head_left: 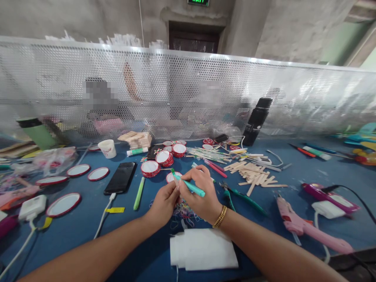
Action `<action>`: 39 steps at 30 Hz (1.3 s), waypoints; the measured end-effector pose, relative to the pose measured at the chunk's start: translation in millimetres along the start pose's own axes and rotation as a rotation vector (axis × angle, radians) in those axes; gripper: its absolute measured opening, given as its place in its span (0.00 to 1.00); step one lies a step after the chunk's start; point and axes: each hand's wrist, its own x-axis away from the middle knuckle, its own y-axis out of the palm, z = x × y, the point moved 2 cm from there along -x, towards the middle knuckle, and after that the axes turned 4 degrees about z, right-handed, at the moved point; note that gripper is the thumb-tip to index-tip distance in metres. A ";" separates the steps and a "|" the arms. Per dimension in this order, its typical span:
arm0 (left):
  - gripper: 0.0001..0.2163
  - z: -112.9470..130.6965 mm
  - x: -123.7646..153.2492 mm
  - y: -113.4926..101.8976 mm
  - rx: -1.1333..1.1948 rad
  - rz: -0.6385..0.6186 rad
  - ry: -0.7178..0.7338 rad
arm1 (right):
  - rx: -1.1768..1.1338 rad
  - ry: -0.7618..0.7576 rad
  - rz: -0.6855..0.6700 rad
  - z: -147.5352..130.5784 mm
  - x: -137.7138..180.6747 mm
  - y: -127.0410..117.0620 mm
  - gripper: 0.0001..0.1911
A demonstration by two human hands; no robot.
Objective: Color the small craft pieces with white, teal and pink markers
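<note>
- My right hand grips the teal marker, tip toward ten o'clock, apparently for control.
- My left hand pinches a pale piece I can't identify, likely steadying it.
- Colourful bands at six o'clock, wooden sticks at three, seemingly within reach.

Above the doorway, a sign reads EXIT in green, cut off along its top. Print on the bottle, right of the doorway, is illegible.
</note>
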 end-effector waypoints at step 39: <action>0.23 4.8 -1.1 0.2 -0.006 0.033 -0.010 | 0.061 0.039 -0.006 0.9 -2.4 -2.0 0.07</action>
